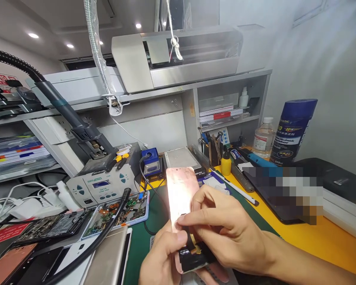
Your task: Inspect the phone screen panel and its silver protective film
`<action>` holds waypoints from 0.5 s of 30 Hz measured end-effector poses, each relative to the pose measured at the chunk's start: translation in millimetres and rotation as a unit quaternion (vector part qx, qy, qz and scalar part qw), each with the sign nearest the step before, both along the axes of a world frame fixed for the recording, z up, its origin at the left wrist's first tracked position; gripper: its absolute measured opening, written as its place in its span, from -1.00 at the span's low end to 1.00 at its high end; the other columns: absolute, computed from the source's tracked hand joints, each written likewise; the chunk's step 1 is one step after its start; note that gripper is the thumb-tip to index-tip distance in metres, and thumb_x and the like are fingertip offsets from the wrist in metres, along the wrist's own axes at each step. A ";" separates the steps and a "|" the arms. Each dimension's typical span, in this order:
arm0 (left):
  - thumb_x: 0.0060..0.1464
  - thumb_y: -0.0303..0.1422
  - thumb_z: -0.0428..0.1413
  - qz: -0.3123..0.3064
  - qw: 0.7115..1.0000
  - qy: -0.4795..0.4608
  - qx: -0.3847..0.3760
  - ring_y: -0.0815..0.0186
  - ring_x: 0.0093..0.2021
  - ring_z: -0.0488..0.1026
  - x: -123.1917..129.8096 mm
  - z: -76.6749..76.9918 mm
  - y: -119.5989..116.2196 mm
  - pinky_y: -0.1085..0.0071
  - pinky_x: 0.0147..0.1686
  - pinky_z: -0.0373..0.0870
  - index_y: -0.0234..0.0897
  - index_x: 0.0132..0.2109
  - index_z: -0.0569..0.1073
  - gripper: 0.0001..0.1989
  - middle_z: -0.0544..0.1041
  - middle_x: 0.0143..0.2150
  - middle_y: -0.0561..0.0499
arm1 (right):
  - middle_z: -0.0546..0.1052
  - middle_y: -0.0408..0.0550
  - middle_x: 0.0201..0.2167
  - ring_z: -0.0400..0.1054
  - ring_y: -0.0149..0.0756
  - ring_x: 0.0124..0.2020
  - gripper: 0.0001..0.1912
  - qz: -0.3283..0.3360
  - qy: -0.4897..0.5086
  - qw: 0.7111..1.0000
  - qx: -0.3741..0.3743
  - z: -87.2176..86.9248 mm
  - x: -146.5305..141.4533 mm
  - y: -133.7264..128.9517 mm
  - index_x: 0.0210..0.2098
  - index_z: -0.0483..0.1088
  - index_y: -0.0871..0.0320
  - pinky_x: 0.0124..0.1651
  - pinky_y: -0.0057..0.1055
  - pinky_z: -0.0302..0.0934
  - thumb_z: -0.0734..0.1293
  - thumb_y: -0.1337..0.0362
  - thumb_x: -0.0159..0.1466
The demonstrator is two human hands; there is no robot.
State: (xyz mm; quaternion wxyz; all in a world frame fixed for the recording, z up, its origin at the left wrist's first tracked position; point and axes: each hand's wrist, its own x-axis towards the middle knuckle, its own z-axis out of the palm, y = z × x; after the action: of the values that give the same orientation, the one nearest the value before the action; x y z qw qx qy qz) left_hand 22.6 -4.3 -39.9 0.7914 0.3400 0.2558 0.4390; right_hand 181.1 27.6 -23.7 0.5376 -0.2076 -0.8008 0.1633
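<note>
A phone display panel [181, 190] with a shiny pinkish metal back is held upright and slightly tilted over the green mat. My left hand [161, 253] grips its lower part, with the thumb on the near face and fingers behind. Across that face lies my right hand [225, 225], its thumb and index finger closed at the panel's lower middle. Whatever is between those fingertips is too small to make out. Below them a dark strip and a yellowish flex cable [198, 248] lie over the panel's black lower end.
A parts tray [127, 211] of circuit boards and several phones sit left, crossed by a black hose [106, 233]. Behind are a soldering station [102, 186] and a yellow bottle [226, 162]. A spray can [293, 134], a clear bottle [263, 138] and a dark tablet [273, 198] stand right.
</note>
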 end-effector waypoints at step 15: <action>0.08 -0.38 0.12 0.074 0.992 0.093 0.045 0.08 -0.43 0.58 9.0 2.3 -1.1 0.28 -0.43 0.49 -0.29 -0.01 0.51 -0.69 0.61 -0.45 -0.06 | 0.44 -0.05 -0.48 0.28 -0.34 -0.46 -0.69 -0.038 0.020 0.999 0.011 4.2 0.7 -7.0 -0.17 0.48 0.22 -0.44 -0.42 0.23 0.22 0.55 0.17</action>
State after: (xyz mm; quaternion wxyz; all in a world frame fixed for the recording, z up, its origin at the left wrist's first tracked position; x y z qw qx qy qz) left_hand 31.5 -5.5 -37.6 0.7135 0.3945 0.3328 0.4738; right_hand 181.8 20.7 -19.5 0.5617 -0.2281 -0.7832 0.1379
